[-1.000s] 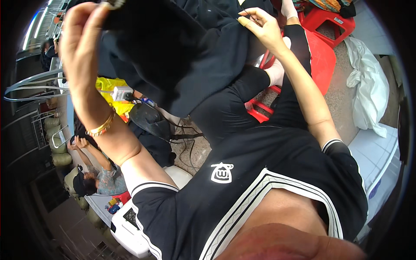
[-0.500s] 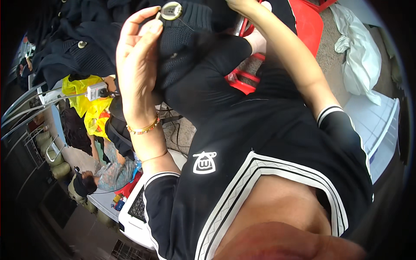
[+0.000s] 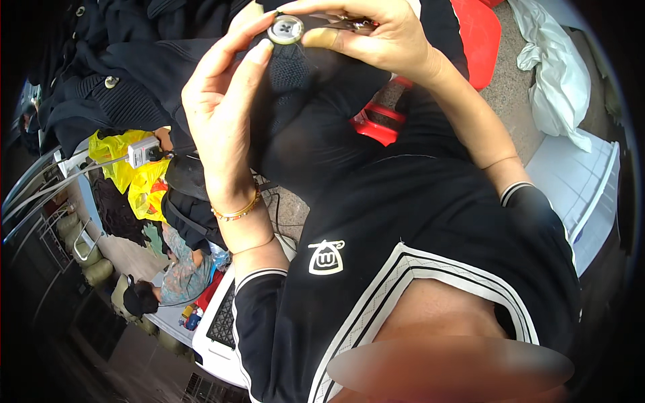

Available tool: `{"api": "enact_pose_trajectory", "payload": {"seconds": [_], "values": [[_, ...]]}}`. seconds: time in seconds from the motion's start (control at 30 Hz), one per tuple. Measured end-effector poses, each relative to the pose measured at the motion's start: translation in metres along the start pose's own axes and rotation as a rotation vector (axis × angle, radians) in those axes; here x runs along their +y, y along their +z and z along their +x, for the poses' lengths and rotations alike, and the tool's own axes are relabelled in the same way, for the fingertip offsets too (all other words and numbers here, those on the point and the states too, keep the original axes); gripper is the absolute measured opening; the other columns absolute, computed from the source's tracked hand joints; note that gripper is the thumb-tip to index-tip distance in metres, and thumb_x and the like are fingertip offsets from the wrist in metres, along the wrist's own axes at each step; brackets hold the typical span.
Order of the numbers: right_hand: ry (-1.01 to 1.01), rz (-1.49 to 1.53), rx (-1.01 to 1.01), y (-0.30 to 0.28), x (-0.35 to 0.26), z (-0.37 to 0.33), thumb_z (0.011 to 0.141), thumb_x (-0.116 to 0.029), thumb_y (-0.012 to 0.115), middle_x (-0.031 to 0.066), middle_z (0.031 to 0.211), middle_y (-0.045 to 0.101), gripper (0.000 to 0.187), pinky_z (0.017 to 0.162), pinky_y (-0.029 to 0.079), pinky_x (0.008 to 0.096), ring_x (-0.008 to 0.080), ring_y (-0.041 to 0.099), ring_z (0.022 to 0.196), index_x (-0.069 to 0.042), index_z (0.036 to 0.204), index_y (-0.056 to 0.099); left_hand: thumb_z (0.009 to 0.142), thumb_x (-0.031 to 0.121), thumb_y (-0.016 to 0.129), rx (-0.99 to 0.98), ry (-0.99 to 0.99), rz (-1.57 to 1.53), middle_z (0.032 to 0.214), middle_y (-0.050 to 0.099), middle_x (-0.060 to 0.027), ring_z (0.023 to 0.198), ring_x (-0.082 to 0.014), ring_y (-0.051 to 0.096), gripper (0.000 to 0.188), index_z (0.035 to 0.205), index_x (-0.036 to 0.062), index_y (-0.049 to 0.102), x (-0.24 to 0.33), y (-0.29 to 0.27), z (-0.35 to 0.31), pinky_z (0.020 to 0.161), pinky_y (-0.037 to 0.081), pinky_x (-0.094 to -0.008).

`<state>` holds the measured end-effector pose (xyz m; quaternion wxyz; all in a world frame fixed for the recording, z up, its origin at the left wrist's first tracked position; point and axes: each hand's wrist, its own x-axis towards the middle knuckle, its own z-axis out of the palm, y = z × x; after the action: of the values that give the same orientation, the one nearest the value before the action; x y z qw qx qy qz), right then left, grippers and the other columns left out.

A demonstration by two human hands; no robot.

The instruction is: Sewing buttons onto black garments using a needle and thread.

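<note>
A round grey-white button (image 3: 285,30) with holes sits at the top edge of a dark ribbed knit garment (image 3: 289,67). My left hand (image 3: 225,101) pinches the button and the fabric by it between thumb and fingertips. From the other side my right hand (image 3: 386,43) reaches to the button, thumb and forefinger close to its rim. Inside the right hand lies a small dark metal tool (image 3: 357,25), partly hidden by the fingers, its kind unclear. A fine thread hangs below the button.
More dark knitwear with a button (image 3: 111,82) is heaped at left. Below it are yellow bags (image 3: 144,191) and a power socket on a cable (image 3: 141,153). A red stool (image 3: 376,124), white sack (image 3: 557,74) and pale plastic bin (image 3: 578,195) stand around. Another person (image 3: 178,262) sits lower left.
My right hand has come in from the upper right to the button, bringing the metal tool into view. My left hand has shifted slightly right and down with the button.
</note>
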<state>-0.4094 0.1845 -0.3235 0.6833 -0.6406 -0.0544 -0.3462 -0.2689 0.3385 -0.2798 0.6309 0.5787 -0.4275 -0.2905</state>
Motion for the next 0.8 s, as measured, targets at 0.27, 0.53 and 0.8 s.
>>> {"api": "enact_pose_trajectory", "payload": {"seconds": [0.27,0.53,0.8], "values": [[-0.130,-0.204,0.052,0.001,0.014,0.016,0.085,0.000,0.077,0.0046,0.094,0.071,0.024,0.074,0.052,0.0234,0.0089,0.065,0.087,0.004,0.107,0.069,0.091,-0.001,0.068,0.078,-0.066,0.022,0.105,0.073,-0.0086,0.096,-0.0113,0.067,0.021,0.112,-0.0034,0.072,0.006,0.001,0.000,0.091,0.049,-0.0210],[0.226,-0.072,0.053,0.000,-0.003,0.013,0.088,-0.003,0.075,0.0029,0.100,0.071,0.025,0.080,0.050,0.0226,0.0068,0.062,0.091,0.003,0.110,0.067,0.091,0.002,0.071,0.150,-0.060,-0.045,0.097,0.074,-0.0081,0.088,-0.0100,0.068,0.017,0.107,-0.0033,0.074,0.004,0.002,0.003,0.085,0.051,-0.0204],[0.111,-0.547,-0.085,-0.014,-0.037,-0.005,0.091,-0.009,0.070,0.0080,0.101,0.064,0.038,0.076,0.047,0.0273,0.0136,0.061,0.088,-0.001,0.127,0.059,0.091,0.002,0.071,0.202,-0.027,-0.012,0.095,0.075,-0.0080,0.086,-0.0091,0.069,0.015,0.105,-0.0028,0.074,0.002,0.004,-0.004,0.084,0.052,-0.0192]]}}
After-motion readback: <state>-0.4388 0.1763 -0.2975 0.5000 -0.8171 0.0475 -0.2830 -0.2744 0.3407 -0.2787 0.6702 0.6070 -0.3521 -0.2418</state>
